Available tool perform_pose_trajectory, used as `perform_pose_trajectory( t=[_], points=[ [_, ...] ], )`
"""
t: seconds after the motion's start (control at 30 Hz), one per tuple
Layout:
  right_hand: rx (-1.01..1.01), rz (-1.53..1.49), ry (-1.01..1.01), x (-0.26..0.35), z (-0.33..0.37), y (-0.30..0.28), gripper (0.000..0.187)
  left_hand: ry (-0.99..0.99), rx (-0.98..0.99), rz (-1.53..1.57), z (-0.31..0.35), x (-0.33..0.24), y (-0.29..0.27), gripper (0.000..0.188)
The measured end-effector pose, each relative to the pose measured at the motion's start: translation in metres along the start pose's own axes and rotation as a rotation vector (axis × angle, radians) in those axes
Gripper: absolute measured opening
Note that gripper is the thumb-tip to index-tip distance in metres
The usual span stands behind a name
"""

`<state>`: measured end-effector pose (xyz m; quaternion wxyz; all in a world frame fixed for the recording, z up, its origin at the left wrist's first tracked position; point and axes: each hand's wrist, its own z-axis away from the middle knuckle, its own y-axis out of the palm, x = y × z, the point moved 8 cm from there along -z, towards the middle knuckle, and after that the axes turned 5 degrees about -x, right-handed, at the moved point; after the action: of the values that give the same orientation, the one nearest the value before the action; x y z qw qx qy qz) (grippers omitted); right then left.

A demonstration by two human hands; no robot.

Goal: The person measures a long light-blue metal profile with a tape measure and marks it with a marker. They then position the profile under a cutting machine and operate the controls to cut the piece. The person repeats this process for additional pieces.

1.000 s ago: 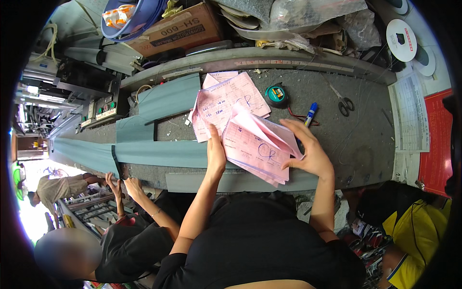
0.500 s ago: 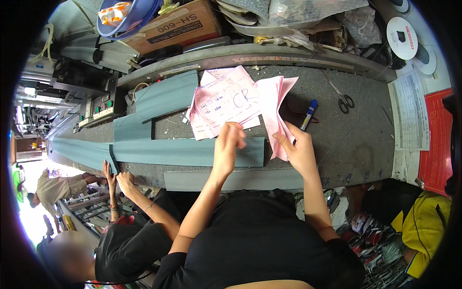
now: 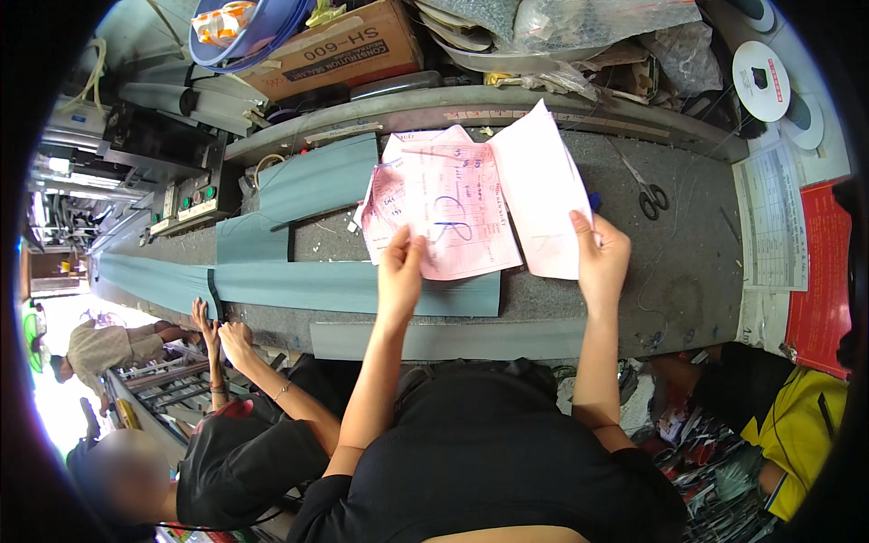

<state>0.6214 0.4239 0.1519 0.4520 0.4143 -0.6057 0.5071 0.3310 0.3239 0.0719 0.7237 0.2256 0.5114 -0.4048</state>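
Observation:
My right hand (image 3: pixel 604 258) pinches the right edge of a folded bundle of pale pink sheets (image 3: pixel 541 190), opened out above the bench. My left hand (image 3: pixel 401 276) is closed at the lower left edge of a pink paper form (image 3: pixel 462 199) with blue handwriting. The form and the pale sheets lie side by side, spread between my two hands. More pink papers (image 3: pixel 385 195) show behind the form at its left. Most of a blue marker (image 3: pixel 594 201) is hidden behind the pale sheets and my right hand.
Grey-green strips (image 3: pixel 362 285) lie along the grey bench (image 3: pixel 670 271). Black-handled scissors (image 3: pixel 650 195) rest at the right. A co-worker's hands (image 3: pixel 222 335) touch a strip at the left. A cardboard box (image 3: pixel 335 50) and plastic-wrapped items stand behind the bench's raised edge (image 3: pixel 398 113).
The folded pink bundle has been opened out flat. My left hand has gone from hovering to gripping the form's edge. My right hand has moved right and slightly up.

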Motion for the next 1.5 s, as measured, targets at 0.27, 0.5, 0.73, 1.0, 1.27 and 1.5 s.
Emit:
perform_pose_trajectory(
  t=[0.27, 0.5, 0.73, 1.0, 1.27, 1.5],
  points=[
    [0.139, -0.084, 0.027, 0.017, 0.004, 0.016, 0.03, 0.364, 0.017, -0.021, 0.018, -0.038, 0.004, 0.047],
    [0.422, -0.034, -0.111, 0.028, 0.039, 0.079, 0.038, 0.183, 0.274, 0.109, 0.049, -0.027, 0.056, 0.039],
    [0.384, -0.002, -0.005, 0.012, 0.033, 0.079, 0.041, -0.002, 0.434, 0.329, 0.039, -0.003, 0.053, 0.049],
    [0.38, 0.021, 0.011, 0.008, 0.032, 0.075, 0.044, -0.037, 0.385, 0.208, 0.039, 0.005, 0.056, 0.049],
    [0.277, -0.186, 0.068, 0.01, 0.039, 0.079, 0.037, -0.084, 0.393, 0.331, 0.044, -0.005, 0.061, 0.033],
    [0.231, 0.104, 0.017, 0.0, 0.026, 0.053, 0.026, 0.241, 0.054, 0.018, 0.03, -0.012, 0.036, 0.026]
  ],
)
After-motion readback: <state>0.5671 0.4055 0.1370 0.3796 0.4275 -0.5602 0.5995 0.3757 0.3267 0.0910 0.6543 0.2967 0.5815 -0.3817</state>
